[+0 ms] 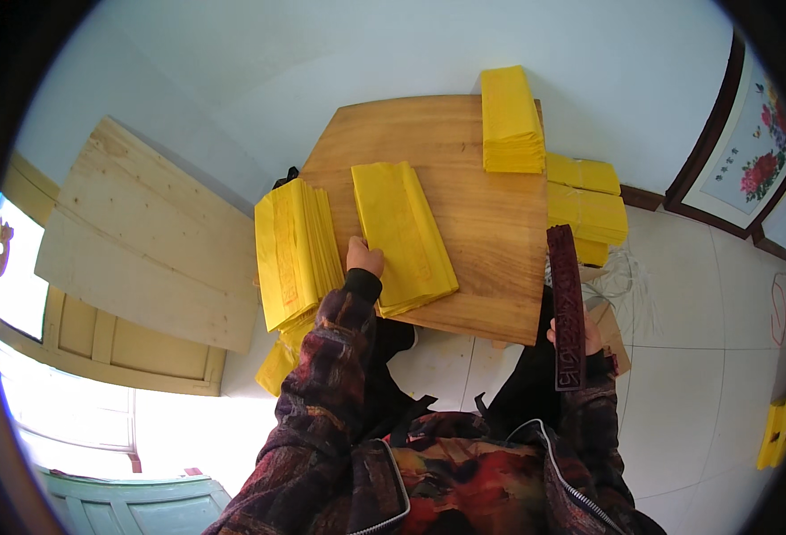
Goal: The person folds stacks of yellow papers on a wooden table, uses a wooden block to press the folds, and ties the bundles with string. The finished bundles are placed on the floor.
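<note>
In the middle of the wooden table (491, 259) lies a stack of yellow paper (402, 236) with a faint reddish printed strip along it. My left hand (365, 257) is closed at its left edge, fingers pinching the paper there. My right hand (593, 337) grips a long dark-red carved printing block (568, 312) beside the table's right edge; raised carving faces up. Left of my left hand, a thicker fanned pile of yellow paper (290, 254) bears a similar reddish strip. The fingertips of both hands are partly hidden.
Another yellow paper stack (511, 120) sits at the table's far right corner. Tied yellow bundles (589, 209) are piled beyond the right edge, near white strings (625, 276) on the floor. A plywood board (148, 236) leans at left; a framed flower picture (749, 143) stands at right.
</note>
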Action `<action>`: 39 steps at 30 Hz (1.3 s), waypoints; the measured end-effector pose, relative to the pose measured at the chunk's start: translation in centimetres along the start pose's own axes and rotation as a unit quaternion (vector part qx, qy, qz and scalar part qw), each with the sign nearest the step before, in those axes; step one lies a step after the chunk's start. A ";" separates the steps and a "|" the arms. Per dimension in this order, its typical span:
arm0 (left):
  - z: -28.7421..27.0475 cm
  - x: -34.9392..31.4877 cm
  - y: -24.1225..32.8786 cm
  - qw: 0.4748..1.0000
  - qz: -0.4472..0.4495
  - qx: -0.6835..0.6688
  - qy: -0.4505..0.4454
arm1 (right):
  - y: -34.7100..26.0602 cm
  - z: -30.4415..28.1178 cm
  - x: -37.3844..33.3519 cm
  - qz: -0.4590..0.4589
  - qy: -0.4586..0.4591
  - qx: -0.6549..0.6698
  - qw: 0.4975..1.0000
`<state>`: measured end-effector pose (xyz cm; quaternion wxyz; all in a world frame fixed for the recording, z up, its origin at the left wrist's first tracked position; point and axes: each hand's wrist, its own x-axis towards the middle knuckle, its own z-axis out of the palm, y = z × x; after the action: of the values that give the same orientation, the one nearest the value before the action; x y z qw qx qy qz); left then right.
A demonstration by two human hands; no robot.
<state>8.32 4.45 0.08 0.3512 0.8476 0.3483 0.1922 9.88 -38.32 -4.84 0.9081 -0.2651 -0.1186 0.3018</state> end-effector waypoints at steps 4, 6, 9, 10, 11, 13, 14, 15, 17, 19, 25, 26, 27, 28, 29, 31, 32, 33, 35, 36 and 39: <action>0.2 0.3 -0.4 0.997 0.044 -0.059 -0.010 | 0.1 -0.5 0.0 0.012 0.031 0.005 0.999; 0.2 0.0 -0.4 0.989 0.074 -0.128 -0.020 | 0.1 -1.0 -0.2 0.035 0.053 -0.018 0.998; 0.1 -0.9 0.8 0.960 0.081 -0.266 -0.029 | 0.0 -2.0 -0.6 0.063 0.056 -0.020 0.996; 0.0 -1.4 1.6 0.952 0.093 -0.292 -0.020 | 0.2 -2.4 -0.7 0.070 0.029 -0.009 0.997; -0.4 -1.7 2.5 0.940 0.116 -0.320 -0.007 | 0.4 -2.6 -0.8 0.069 0.083 -0.006 0.994; -1.8 -2.6 4.3 0.927 0.117 -0.355 -0.009 | 0.6 -3.3 -0.7 0.058 0.077 0.004 0.995; -2.8 -2.8 5.2 0.922 0.104 -0.373 -0.018 | 0.6 -3.7 -0.6 0.063 0.088 -0.006 0.994; -4.1 -3.2 5.9 0.901 0.115 -0.418 -0.022 | 0.6 -4.1 -0.6 0.066 0.090 -0.010 0.994; -6.6 -3.9 7.0 0.853 0.113 -0.507 -0.047 | 0.5 -4.8 -0.6 0.070 0.071 -0.021 0.995; -10.5 -3.7 6.9 0.849 0.133 -0.508 -0.053 | 0.5 -5.4 -0.5 0.071 0.038 -0.034 0.996; -21.2 -1.1 1.2 0.856 0.090 -0.496 -0.112 | 0.7 -5.1 -0.2 0.050 0.074 -0.063 0.994; -22.2 -0.6 -0.2 0.877 0.055 -0.467 -0.100 | 0.7 -4.8 -0.2 0.057 0.081 -0.071 0.993; -22.9 0.0 -1.6 0.890 0.018 -0.445 -0.097 | 0.6 -4.5 -0.2 0.065 0.089 -0.079 0.991; -23.2 0.5 -3.0 0.892 0.014 -0.441 -0.091 | 0.6 -4.2 -0.2 0.073 0.098 -0.087 0.989; -23.3 0.9 -4.3 0.894 -0.004 -0.440 -0.085 | 0.6 -3.9 -0.1 0.067 0.097 -0.090 0.989; -23.1 1.7 -6.3 0.898 -0.027 -0.432 -0.075 | 0.7 -3.4 0.0 0.055 0.096 -0.096 0.989; -22.9 2.0 -7.2 0.901 -0.032 -0.426 -0.071 | 0.6 -3.1 0.1 0.062 0.078 -0.084 0.991; -22.7 2.3 -7.8 0.899 -0.036 -0.430 -0.072 | 0.5 -2.8 0.2 0.069 0.059 -0.073 0.993; -22.2 2.7 -8.8 0.900 -0.048 -0.427 -0.074 | 0.4 -2.2 0.3 0.067 0.073 -0.075 0.992; -22.0 2.8 -9.1 0.892 -0.055 -0.440 -0.085 | 0.5 -1.8 0.3 0.058 0.106 -0.087 0.989; -21.5 2.9 -9.7 0.884 -0.066 -0.452 -0.096 | 0.5 -0.7 0.3 0.043 0.142 -0.097 0.984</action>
<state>-6.34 21.46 7.88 0.7400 0.5861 0.2430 0.2233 10.12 -38.09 -5.70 0.8718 -0.3973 -0.0060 0.2866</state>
